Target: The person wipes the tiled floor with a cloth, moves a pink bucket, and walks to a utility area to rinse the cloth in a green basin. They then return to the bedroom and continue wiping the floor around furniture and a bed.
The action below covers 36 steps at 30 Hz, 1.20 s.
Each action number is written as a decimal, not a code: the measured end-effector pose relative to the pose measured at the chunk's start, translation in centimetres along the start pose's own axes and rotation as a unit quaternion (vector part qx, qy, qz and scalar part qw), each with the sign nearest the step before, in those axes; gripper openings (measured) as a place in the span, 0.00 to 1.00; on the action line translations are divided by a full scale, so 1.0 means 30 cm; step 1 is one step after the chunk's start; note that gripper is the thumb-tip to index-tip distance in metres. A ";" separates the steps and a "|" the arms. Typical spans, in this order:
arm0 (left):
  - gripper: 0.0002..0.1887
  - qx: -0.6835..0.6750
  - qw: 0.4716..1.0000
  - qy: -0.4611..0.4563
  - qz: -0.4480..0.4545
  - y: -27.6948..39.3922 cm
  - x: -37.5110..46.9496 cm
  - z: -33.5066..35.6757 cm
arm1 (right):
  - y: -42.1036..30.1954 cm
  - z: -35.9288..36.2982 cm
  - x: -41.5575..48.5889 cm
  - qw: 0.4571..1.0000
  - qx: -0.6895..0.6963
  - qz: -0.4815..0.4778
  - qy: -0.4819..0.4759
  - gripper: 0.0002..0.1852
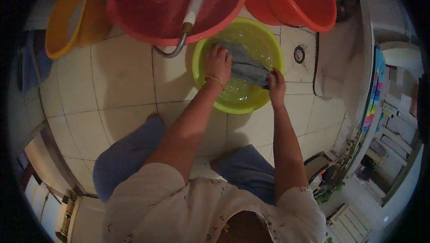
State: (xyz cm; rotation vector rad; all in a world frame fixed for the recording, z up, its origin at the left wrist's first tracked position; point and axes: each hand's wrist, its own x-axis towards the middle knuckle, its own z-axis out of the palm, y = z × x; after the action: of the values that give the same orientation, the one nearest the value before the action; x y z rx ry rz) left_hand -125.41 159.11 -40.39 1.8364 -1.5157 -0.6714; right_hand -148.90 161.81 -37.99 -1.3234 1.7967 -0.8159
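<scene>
A yellow-green plastic basin point(197, 71) of water stands on the tiled floor in front of me. In it lies a wet grey cloth point(250, 70), stretched slantwise between my hands. My left hand point(218, 62), with a thin bracelet at its wrist, grips the cloth's upper left part with its fingers bent over it. At the basin's right side, my right hand point(276, 85) pinches the other end between thumb and fingers. The cloth's far left edge is partly hidden by my left hand.
Behind the basin stands a large red tub point(151, 18), with a white tap point(196, 3) and metal hose point(181, 43) over it. An orange-red bucket point(302, 1) is at right, a yellow bucket point(94, 21) at left. A floor drain point(299, 54) lies right of the basin.
</scene>
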 end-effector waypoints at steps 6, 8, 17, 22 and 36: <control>0.28 0.271 0.916 -0.293 0.051 -0.040 -0.075 0.017 | 0.111 0.209 -0.060 0.852 -0.474 -0.109 -0.194 0.34; 0.29 0.286 0.881 -0.377 0.016 -0.074 -0.073 0.019 | 0.009 0.255 -0.083 0.737 -0.612 -0.053 -0.282 0.31; 0.24 -0.241 0.940 -0.232 0.060 0.148 0.060 -0.011 | -0.265 0.045 -0.035 0.850 -0.443 -0.173 -0.225 0.14; 0.28 -0.447 0.798 -0.402 -0.031 0.138 0.105 0.022 | -0.809 -0.166 -0.170 0.854 -0.335 -0.301 -0.260 0.11; 0.29 -0.708 0.452 -0.444 -0.310 0.117 -0.088 0.064 | -0.705 -0.284 0.152 0.976 0.174 0.104 -0.081 0.09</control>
State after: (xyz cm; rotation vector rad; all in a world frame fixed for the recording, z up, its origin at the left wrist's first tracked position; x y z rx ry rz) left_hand -129.62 160.98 -39.06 0.3981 -0.0212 -2.4832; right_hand -146.72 152.39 -16.83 -0.9297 1.5488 -0.8358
